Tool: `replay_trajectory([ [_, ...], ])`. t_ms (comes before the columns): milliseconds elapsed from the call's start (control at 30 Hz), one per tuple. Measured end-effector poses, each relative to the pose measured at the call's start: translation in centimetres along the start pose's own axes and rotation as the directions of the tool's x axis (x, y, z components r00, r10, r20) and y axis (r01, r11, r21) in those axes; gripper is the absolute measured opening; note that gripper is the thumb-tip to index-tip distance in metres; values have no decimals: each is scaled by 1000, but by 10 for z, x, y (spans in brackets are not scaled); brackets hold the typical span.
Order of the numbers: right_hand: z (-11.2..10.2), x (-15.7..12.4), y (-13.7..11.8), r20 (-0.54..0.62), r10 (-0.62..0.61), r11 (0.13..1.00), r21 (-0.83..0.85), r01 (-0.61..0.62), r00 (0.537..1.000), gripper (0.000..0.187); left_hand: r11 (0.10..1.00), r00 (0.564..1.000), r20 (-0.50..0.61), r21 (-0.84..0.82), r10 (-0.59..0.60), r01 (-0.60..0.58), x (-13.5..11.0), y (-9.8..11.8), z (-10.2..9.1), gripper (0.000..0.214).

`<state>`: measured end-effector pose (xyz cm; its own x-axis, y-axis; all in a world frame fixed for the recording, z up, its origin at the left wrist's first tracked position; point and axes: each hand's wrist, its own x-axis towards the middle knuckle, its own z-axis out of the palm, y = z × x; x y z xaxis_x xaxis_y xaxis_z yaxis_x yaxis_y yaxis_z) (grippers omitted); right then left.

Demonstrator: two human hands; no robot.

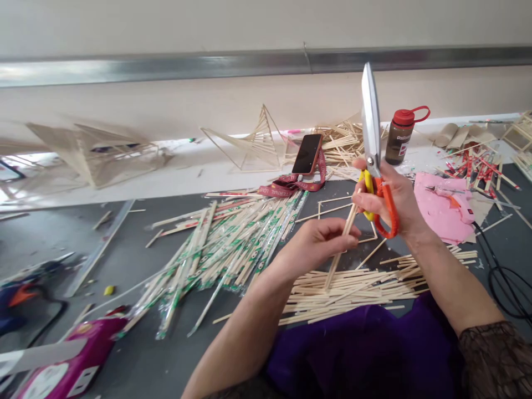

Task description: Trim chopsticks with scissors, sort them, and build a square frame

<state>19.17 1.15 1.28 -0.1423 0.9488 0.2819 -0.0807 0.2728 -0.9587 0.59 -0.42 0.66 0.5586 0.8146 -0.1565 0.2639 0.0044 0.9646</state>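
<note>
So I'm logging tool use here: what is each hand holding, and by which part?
The right hand holds the scissors by their orange and yellow handles, blades pointing up. The left hand pinches a wooden stick near its upper end.

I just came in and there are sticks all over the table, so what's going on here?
A person sits at a dark table strewn with wooden sticks. The left hand pinches one thin stick upright, while the right hand grips orange-and-yellow scissors, blades closed and pointing up. A pile of bare sticks lies just before the person, wrapped chopsticks to the left. Behind are a phone, a brown bottle and stick frameworks.
</note>
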Motion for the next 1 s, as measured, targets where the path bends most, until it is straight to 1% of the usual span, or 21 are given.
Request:
replay_trajectory([
  [67, 10, -2, 5, 10, 4, 1000, -25, -3, 1000, 48, 984, 991, -128, -178, -30, 7, -1, 1, 1, 25],
  [100, 14, -3, 8, 21, -2, 999, -33, 3, 1000, 46, 970, 987, -157, -242, -45, 5, -1, 2, 1, 28],
  [167, 20, -5, 12, 45, -22, 999, -28, 24, 999, 41, 947, 983, -173, -321, -64, 5, -1, 1, 2, 32],
  [233, 22, -6, 14, 59, -38, 999, -15, 39, 998, 40, 936, 981, -185, -352, -62, -7, -1, 0, 3, 34],
  [333, 16, -5, 11, 76, -31, 999, -34, 34, 997, 44, 930, 975, -219, -362, -24, -59, -1, 1, 5, 32],
  [433, 4, -4, 5, 148, -20, 995, -95, 35, 989, 52, 918, 969, -246, -387, -16, -84, -2, 5, 3, 35],
  [467, -1, -3, 3, 172, -18, 990, -137, 42, 985, 54, 914, 966, -258, -395, -18, -89, -3, 6, 1, 37],
  [533, -10, -3, 0, 204, -22, 959, -272, 78, 979, 56, 913, 957, -288, -397, -25, -96, -5, 9, -5, 37],
  [633, -19, -3, -2, 254, -42, 854, -492, 167, 966, 51, 922, 936, -352, -371, -27, -113, -8, 12, -13, 32],
  [733, -17, -3, -2, 319, -28, 761, -608, 228, 947, 49, 928, 904, -427, -335, 4, -163, -10, 13, -19, 26],
  [833, -10, -4, -1, 373, 5, 707, -658, 261, 928, 50, 940, 884, -465, -279, 46, -196, -11, 12, -22, 20],
  [900, -6, -5, 0, 396, -9, 693, -660, 291, 918, 50, 945, 886, -458, -256, 65, -202, -12, 12, -25, 19],
  [1000, -3, -6, 3, 408, -62, 677, -653, 338, 911, 54, 947, 907, -414, -254, 77, -196, -12, 10, -28, 20],
])
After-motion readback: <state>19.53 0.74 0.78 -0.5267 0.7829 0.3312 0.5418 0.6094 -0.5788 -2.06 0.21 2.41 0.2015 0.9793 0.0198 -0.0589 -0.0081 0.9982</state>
